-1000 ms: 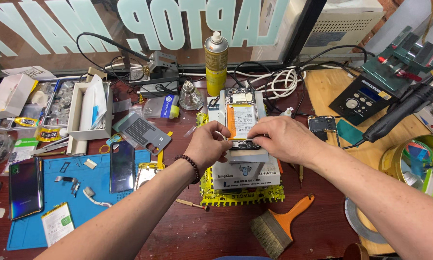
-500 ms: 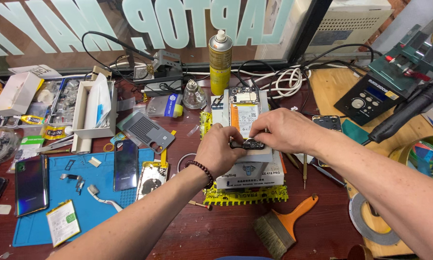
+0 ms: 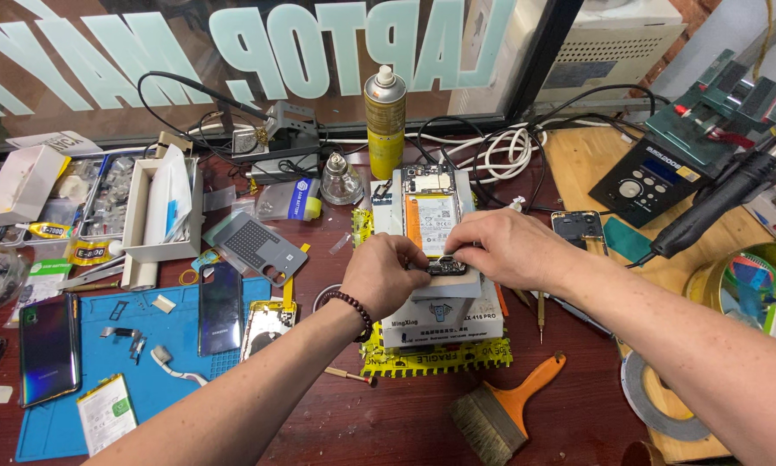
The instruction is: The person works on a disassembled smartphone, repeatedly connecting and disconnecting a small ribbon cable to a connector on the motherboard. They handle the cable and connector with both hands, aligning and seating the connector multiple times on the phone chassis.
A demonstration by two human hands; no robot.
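We note the left hand [image 3: 388, 274] and right hand [image 3: 509, 250] each pinching a small dark part [image 3: 447, 267] at the near end of the opened phone [image 3: 431, 211], whose long axis runs away from us atop a white box [image 3: 444, 315].

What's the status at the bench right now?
Left hand and right hand pinch a small dark part on the opened phone. Orange-handled brush lies apart.

The mat [image 3: 159, 367] is bright blue, and the brush [image 3: 509, 410] well to its right has an orange handle with tan bristles. Behind the mat stands a yellow spray can [image 3: 385, 116] with a white cap. Right of the mat, yellow tape [image 3: 435, 355] with black print wraps a white box [image 3: 440, 315].
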